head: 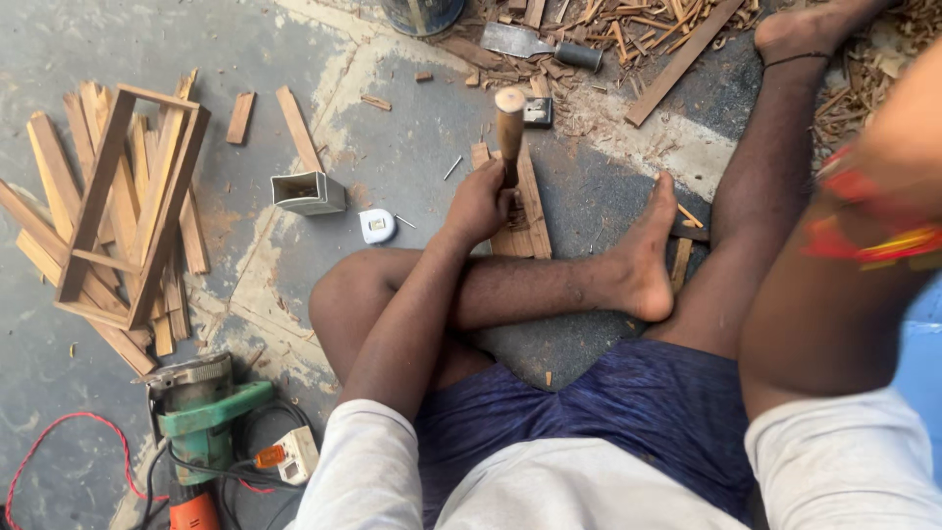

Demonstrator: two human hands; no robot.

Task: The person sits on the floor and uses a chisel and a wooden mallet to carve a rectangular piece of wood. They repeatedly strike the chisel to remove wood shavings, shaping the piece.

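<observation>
Gripping wooden-handled tool [509, 123] upright, left hand [478, 206] closed round handle, over wood strips [525, 211] on floor; right hand [888, 147] blurred, grip indiscernible. Next move likely needs steadying strips.

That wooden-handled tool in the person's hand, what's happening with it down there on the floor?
A person sits on a concrete floor with legs crossed. The left hand grips a wooden-handled tool, held upright over flat wooden strips lying in front of one foot. The right hand is raised at the edge of view and blurred, so what it holds is unclear. Nearby lie a small tape measure, a pile of wooden slats and a green power saw.
</observation>
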